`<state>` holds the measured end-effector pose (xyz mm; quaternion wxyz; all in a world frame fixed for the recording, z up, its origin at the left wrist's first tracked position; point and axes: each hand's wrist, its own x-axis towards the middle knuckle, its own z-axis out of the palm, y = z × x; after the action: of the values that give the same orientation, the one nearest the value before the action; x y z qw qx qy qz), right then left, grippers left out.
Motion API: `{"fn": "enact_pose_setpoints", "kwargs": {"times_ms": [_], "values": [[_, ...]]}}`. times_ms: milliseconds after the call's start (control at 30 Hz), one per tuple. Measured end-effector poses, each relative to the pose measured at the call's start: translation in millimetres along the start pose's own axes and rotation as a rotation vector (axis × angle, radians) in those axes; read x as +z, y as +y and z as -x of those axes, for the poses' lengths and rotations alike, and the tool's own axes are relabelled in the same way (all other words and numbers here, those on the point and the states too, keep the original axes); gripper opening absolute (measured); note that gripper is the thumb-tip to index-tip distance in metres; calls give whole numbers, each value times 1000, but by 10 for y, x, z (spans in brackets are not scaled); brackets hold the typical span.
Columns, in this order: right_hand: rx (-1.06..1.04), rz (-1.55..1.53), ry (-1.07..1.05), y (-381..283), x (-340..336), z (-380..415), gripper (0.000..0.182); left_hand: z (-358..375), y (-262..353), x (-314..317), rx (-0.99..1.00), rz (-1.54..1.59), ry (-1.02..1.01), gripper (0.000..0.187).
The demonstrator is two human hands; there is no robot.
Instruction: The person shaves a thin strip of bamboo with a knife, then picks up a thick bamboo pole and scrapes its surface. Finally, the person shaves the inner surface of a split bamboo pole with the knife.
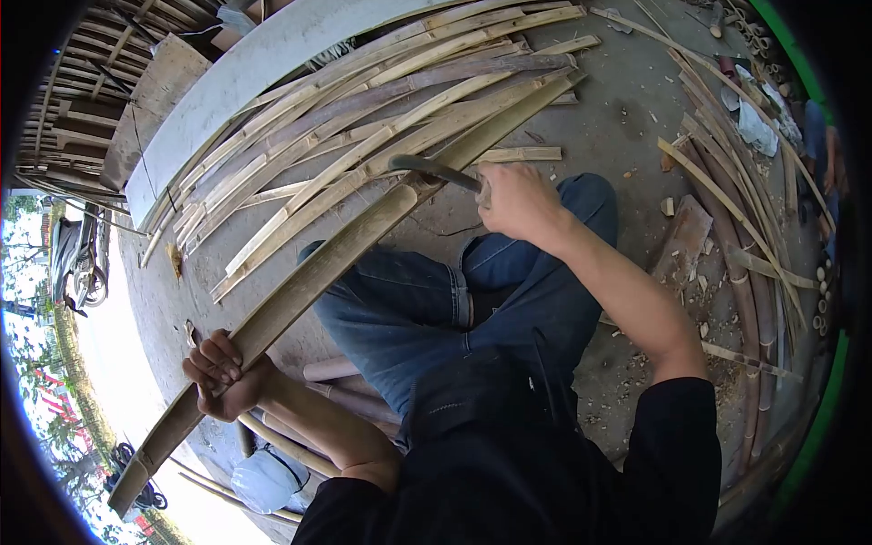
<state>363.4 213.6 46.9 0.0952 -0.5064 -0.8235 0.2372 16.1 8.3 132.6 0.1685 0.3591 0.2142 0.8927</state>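
Note:
A long split half of bamboo [318, 271] slants across my lap, hollow side up, from lower left to upper right. My left hand [224, 374] is closed around its lower part, with the fingers curled over the edge. In my right hand [520, 202] is the handle of a curved-bladed knife [431, 169]. The dark blade lies over the bamboo's hollow near a node [420, 186]. Its cutting edge cannot be made out.
Many bamboo strips [363, 136] lie on the concrete floor ahead. At right are bamboo poles [740, 309], a wooden block [683, 238] and scattered shavings. A whitish, rounded object [263, 481] sits at lower left. A motorcycle [82, 259] stands beyond the floor's left edge.

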Motion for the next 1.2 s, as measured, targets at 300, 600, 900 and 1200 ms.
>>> {"fn": "enact_pose_setpoints", "kwargs": {"times_ms": [300, 600, 900, 1200], "values": [[240, -31, -17, 498, -479, -233, 31, -10, 67, -375, -25, 3, 119, 30], [493, 28, -12, 1151, 374, -795, 34, -124, 113, -709, -105, -49, 151, 33], [637, 123, -117, 1580, -242, -1311, 34, -554, 1075, -1528, 57, -15, 198, 28], [461, 140, -292, 1286, 624, -1432, 29, -982, 1573, -2046, -83, -224, 456, 27]]}}
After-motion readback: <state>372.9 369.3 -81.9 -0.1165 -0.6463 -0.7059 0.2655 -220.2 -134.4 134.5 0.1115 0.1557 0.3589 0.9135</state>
